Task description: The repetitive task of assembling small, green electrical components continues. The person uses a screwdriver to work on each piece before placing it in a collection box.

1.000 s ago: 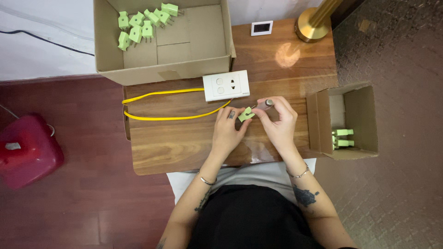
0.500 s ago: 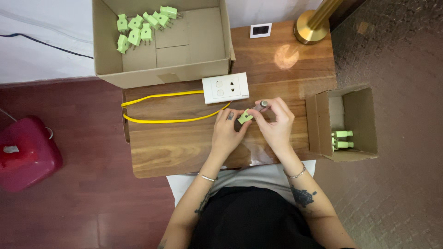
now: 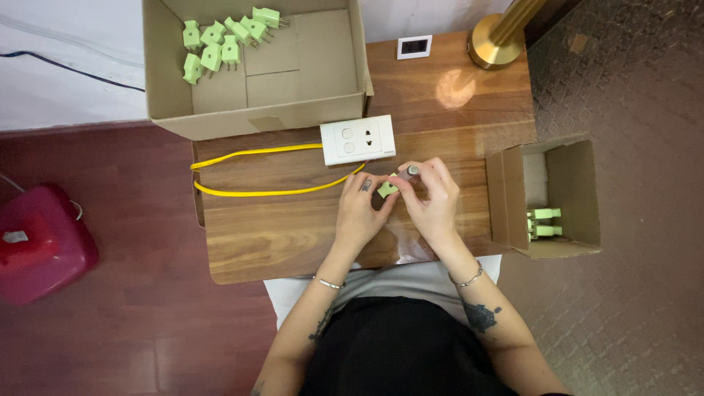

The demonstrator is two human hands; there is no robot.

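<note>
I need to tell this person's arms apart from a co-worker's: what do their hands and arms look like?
Both forearms are bare, without sleeves or gloves. The left hand has a thin wrist bangle and a forearm tattoo; the right hand has a thin bracelet and a dark forearm tattoo.

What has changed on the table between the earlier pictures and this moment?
Very little. Both hands, the left hand and the right hand, still hold the green plug between them; they moved slightly toward the white socket. The yellow cable, the large box of plugs and the small box stayed as they were.
</note>
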